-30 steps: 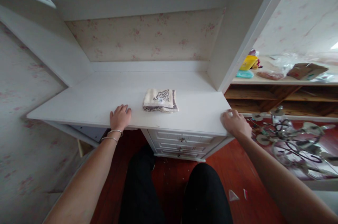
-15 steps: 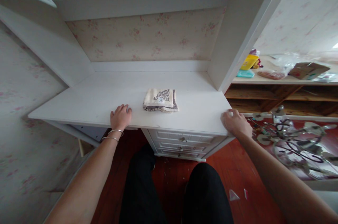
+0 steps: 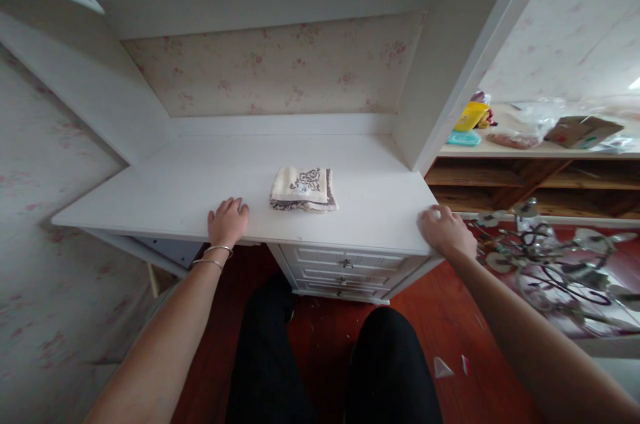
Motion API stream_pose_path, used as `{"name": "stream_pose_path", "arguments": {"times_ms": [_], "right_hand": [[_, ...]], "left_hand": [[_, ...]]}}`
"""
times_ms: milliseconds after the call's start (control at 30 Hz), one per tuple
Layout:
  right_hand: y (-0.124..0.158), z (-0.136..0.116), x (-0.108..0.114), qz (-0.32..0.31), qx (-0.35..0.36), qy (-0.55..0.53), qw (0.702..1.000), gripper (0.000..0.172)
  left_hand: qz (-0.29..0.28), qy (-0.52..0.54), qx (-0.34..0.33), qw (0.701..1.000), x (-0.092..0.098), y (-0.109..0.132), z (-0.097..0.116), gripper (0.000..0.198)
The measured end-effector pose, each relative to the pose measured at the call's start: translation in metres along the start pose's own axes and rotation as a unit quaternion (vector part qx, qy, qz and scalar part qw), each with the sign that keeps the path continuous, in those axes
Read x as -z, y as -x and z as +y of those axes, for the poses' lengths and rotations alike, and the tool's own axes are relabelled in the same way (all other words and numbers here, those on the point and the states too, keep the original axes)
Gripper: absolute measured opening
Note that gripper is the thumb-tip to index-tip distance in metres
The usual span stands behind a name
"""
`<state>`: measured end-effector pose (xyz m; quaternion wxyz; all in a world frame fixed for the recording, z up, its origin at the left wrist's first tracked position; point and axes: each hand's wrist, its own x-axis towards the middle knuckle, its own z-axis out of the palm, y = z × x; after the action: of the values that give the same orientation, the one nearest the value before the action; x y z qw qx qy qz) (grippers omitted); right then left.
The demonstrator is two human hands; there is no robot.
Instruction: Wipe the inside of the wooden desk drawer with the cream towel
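On the white desk (image 3: 200, 164), a folded cream towel (image 3: 303, 189) with a dark brown pattern and a small label lies near the middle. My left hand (image 3: 229, 221) rests on the front edge to the left of the towel, fingers stretched over the top, holding nothing; two thin bangles circle that wrist. At the right front corner, my right hand (image 3: 449, 232) is closed and leans on the desk. A small white spot shows between its thumb and fingers; what it is I cannot make out. Neither hand touches the towel.
Below the desktop are several white drawers (image 3: 345, 264) with small knobs. To the right, a chandelier (image 3: 560, 264) lies low by a wooden shelf (image 3: 475, 175) bearing a yellow container (image 3: 471, 116), a cardboard box (image 3: 580, 132) and plastic bags. Plastic scraps (image 3: 443, 368) lie on the red floor.
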<state>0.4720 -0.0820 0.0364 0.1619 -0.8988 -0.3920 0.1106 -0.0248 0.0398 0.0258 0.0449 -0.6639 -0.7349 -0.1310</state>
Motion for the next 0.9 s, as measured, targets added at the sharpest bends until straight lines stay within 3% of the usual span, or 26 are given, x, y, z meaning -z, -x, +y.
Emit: {"name": "stream_pose_path", "arguments": {"times_ms": [900], "right_hand": [[0.0007, 0.0001, 0.0009, 0.001, 0.005, -0.002, 1.0, 0.06]], "left_hand": [[0.005, 0.001, 0.0, 1.0, 0.0009, 0.0007, 0.0011, 0.045]]}}
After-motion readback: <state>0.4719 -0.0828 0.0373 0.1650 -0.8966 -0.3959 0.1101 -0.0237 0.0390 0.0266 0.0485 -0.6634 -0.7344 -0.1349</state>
